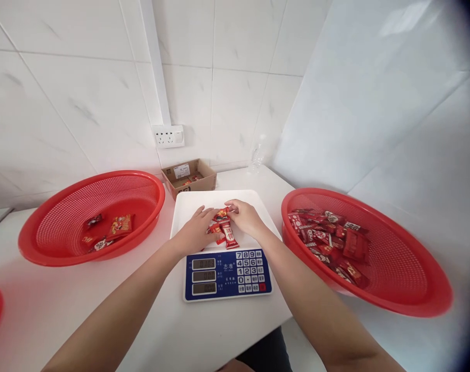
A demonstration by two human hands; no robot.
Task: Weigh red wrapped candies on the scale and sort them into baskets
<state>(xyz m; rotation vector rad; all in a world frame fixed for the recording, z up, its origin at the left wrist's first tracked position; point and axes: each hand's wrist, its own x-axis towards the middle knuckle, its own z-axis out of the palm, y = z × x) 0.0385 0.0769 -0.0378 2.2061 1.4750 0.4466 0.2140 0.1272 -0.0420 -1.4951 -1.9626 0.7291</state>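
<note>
Several small red snack packets (229, 235) lie in a heap on the white pan of a digital scale (188, 206). My left hand (194, 230) rests over the heap's left side, fingers stretched and thumb apart, touching the packets and partly hiding them. From the right, my right hand (243, 216) pinches the edge of a red and yellow packet (221, 213) at the top of the heap. Below the pan, the blue panel (228, 275) carries number keys and three grey displays; the top one seems to read 0.109.
A red basket (152, 217) with a few packets stands left, and another red basket (409, 294) with many packets stands right. Behind the scale are an open cardboard box (207, 178) and a clear plastic bottle (257, 156). A socket (168, 136) is on the tiled wall.
</note>
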